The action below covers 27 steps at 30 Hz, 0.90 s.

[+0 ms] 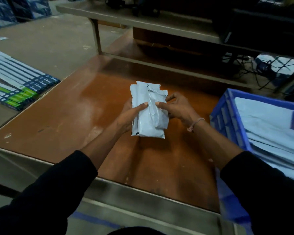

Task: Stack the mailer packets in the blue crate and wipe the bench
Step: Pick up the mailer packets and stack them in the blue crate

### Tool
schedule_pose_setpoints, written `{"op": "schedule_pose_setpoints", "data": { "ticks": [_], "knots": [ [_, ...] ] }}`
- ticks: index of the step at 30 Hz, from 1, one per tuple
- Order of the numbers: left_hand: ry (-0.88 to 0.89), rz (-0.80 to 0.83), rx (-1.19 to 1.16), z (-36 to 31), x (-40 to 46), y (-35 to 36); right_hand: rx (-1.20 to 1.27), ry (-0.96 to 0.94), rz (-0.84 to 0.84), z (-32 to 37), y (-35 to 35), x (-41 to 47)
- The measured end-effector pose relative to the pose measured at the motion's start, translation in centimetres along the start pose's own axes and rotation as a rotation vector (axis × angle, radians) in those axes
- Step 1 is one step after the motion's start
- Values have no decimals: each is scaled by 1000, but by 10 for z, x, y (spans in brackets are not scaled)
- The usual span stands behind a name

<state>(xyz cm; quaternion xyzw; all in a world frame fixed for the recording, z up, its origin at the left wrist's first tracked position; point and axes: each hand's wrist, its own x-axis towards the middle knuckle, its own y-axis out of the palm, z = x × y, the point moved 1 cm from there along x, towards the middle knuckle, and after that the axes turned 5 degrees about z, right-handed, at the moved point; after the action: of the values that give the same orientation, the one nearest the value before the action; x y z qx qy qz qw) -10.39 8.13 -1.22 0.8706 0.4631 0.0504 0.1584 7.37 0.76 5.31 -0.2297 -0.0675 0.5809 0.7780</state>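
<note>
A small bundle of white mailer packets (148, 111) is held upright above the middle of the brown bench (85, 116). My left hand (128, 116) grips its left edge, thumb pressed on the front. My right hand (178, 107) grips its right edge, thumb on the front too, with a pale band on the wrist. The blue crate (227, 112) stands at the right end of the bench, apart from the bundle. Several white mailer packets (270, 133) lie stacked inside it.
Long flat boxes (22, 85) in white, blue and green lie in a row on the floor to the left. A grey table (126, 19) stands beyond the bench, with cables (261, 68) on the floor at the far right.
</note>
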Motion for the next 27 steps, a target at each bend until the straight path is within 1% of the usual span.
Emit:
{"op": "schedule_pose_setpoints", "data": {
  "ticks": [3, 8, 13, 15, 17, 19, 21, 23, 25, 27],
  "knots": [
    [21, 42, 70, -12, 5, 48, -112, -63, -103, 1, -46, -22],
    [71, 70, 72, -14, 9, 133, -164, -71, -213, -12, -126, -56],
    [66, 118, 56, -7, 7, 197, -110, -67, -252, -33, -196, -87],
    [56, 108, 53, -5, 5, 217, -91, -79, -252, -43, -229, -96],
    [52, 83, 25, -2, 4, 232, -112, -132, -261, -53, -265, -104],
    [52, 64, -6, 3, 3, 246, -269, -195, -309, -65, -303, -109],
    [45, 33, -17, 9, 1, 257, -518, -220, -347, -80, -337, -105],
    [43, 5, -37, 15, -1, 266, -699, -229, -314, -97, -360, -91],
    [41, -8, -45, 21, -3, 274, -751, -209, -276, -116, -373, -71],
    [33, -13, -39, 26, -7, 280, -786, -224, -286, -130, -375, -53]
  ]
}}
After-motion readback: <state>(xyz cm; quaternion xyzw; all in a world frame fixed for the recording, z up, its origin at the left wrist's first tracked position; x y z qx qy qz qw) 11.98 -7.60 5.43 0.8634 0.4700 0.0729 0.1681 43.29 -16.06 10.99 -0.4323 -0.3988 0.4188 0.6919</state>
